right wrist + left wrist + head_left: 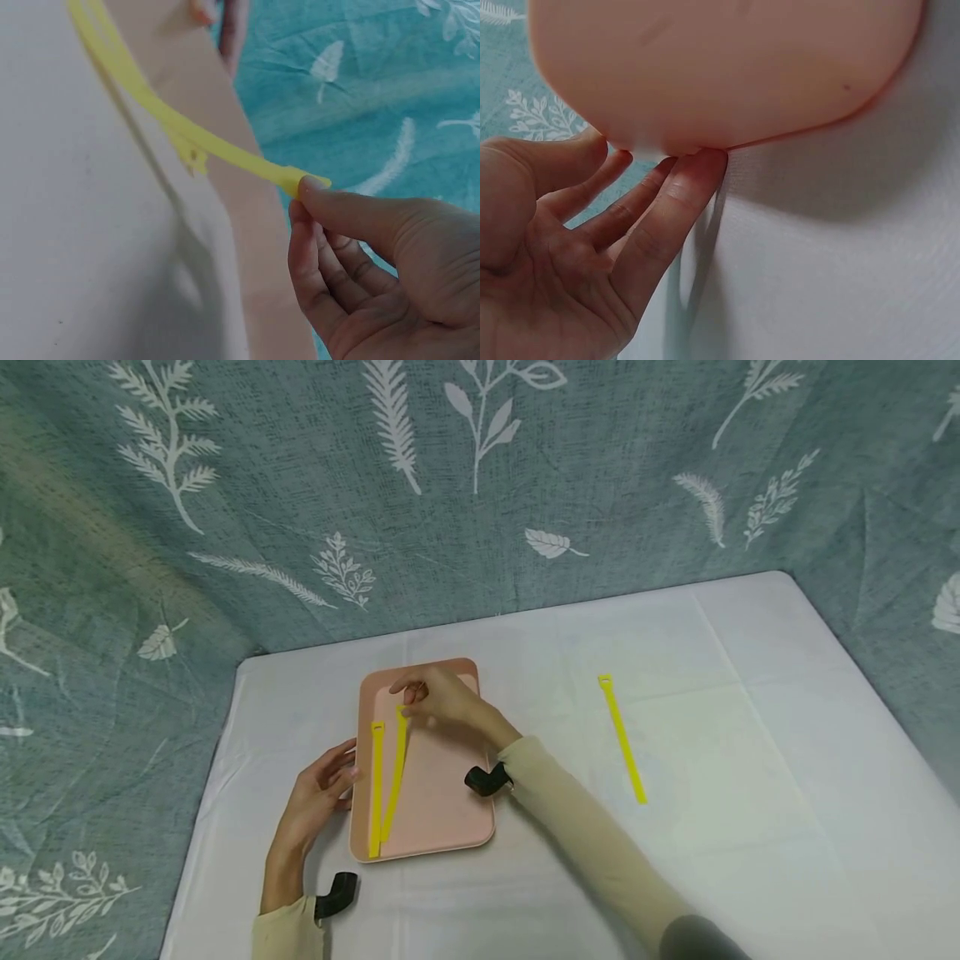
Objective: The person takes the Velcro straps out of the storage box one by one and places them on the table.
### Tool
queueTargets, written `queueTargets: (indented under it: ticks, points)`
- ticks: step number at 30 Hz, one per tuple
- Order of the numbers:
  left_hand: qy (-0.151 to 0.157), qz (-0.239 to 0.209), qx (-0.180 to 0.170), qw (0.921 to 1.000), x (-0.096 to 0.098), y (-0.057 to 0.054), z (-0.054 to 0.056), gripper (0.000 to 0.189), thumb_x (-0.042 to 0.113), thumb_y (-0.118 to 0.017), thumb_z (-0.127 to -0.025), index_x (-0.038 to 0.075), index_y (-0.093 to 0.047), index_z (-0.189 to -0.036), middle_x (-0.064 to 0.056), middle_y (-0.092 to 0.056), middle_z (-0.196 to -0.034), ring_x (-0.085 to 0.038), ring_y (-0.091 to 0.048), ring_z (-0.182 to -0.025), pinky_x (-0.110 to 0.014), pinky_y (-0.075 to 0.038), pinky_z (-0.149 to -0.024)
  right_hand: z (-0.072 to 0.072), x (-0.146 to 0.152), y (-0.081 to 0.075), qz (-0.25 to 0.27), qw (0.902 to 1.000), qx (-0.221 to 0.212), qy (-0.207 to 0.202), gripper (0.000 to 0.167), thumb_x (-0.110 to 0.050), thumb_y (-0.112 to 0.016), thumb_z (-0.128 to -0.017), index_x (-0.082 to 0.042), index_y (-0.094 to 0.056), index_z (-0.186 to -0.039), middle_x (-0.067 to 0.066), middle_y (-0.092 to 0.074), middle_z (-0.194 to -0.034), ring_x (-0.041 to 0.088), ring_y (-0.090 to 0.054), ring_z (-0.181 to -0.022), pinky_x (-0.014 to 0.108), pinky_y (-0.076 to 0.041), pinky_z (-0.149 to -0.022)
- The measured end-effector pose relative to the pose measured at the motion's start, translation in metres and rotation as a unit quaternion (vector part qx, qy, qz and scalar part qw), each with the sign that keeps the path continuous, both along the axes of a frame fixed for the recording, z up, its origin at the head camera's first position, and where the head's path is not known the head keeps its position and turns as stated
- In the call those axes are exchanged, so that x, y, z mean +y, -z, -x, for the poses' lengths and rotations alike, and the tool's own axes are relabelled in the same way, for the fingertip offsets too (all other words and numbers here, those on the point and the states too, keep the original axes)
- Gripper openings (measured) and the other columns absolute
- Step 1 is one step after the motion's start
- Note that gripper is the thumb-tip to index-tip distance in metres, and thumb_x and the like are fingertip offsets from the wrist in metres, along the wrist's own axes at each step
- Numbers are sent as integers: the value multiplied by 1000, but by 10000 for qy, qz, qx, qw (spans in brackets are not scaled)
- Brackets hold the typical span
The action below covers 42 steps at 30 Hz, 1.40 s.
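Observation:
A shallow pink tray (pixel 442 802) sits on the left part of the table. My right hand (pixel 442 697) is over its far part, pinching the slotted end of a yellow cable strap (pixel 225 154) between thumb and fingers. That end is raised, while the strap's tail slopes down into the tray. Beside it a second yellow cable strap (pixel 377 793) lies lengthwise along the tray's left side. My left hand (pixel 318 793) holds the tray's left rim with thumb and fingertips, as the left wrist view also shows.
A third yellow cable strap (pixel 622 739) lies slanted on the white tablecloth (pixel 735 827), right of the tray. A grey-green curtain (pixel 510 543) with white leaf prints hangs behind the table and at its sides.

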<state>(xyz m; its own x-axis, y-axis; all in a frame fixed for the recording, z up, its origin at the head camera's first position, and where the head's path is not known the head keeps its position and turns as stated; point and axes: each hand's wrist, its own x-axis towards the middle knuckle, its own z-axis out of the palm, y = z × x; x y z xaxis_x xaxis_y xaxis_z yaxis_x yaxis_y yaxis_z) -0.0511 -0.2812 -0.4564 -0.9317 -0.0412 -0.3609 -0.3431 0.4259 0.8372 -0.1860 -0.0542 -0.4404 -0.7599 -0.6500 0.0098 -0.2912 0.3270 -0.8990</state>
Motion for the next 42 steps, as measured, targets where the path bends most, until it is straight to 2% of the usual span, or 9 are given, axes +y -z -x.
queueTargets:
  ticks: [8, 16, 24, 42]
  points:
    - [-54, 94, -22, 9999, 1, 0, 1, 58, 14, -57, -104, 9, -35, -157, -23, -45, -155, 11, -57, -93, -21, -56, -69, 3, 12, -4, 254, 9993, -197, 172, 39, -1, -75, -88, 0, -68, -127, 18, -71, -98, 26, -68, -93, 19, -54, -87]
    - [-43, 72, -30, 10000, 0, 0, 1, 57, 14, -57, -104, 10, -36, -157, -23, -46, -155, 10, -58, -93, -22, -56, -69, 6, 24, -8, 273, 9989, -13, 393, 39, -3, -78, -87, -4, -71, -126, 15, -72, -98, 23, -69, -91, 18, -54, -85]
    - [-72, 49, -59, 9999, 2, -1, 1, 58, 14, -57, -104, 9, -35, -158, -23, -44, -156, 12, -57, -92, -21, -56, -69, 8, 34, -15, 394, 9975, -89, 572, 38, -1, -77, -87, 0, -71, -124, 16, -72, -97, 25, -69, -92, 21, -55, -88]
    - [-29, 46, -130, 9999, -1, 1, 1, 58, 15, -56, -105, 10, -34, -158, -22, -42, -157, 10, -58, -94, -21, -57, -72, 10, 51, -21, 560, 9949, 146, 828, 37, -1, -76, -88, 1, -70, -125, 18, -75, -102, 26, -72, -92, 24, -56, -84]
